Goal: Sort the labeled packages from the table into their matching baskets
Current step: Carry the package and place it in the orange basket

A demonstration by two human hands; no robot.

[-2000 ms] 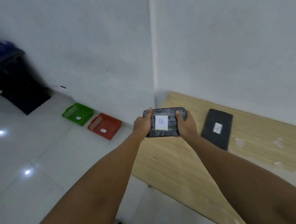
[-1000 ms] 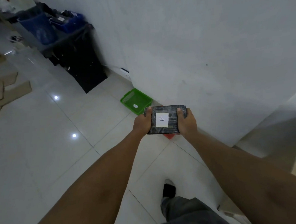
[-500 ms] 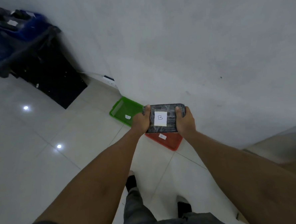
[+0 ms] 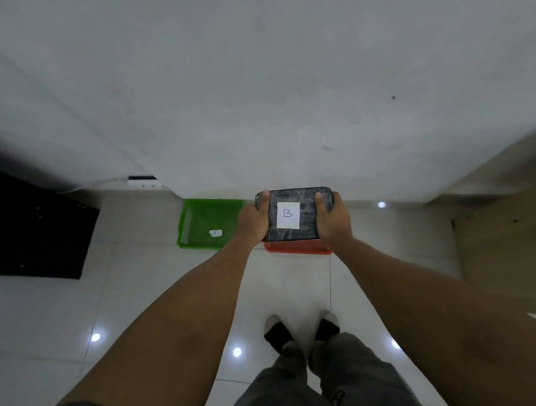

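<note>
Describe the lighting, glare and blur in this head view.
Head view: dim, flat light; small bright lamp reflections dot the glossy floor tiles; edges bend from wide-angle distortion; the package and its B label stay sharp, while the green basket label is too soft to read.

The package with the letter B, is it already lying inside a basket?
No, both hands, left and right, hold the package in the air above the red basket.

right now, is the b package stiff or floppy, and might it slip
The B package probably is fairly stiff: it spans flat between both hands without sagging. Its glossy dark wrap may be slippery. It seems light, pinched only at its ends.
</note>
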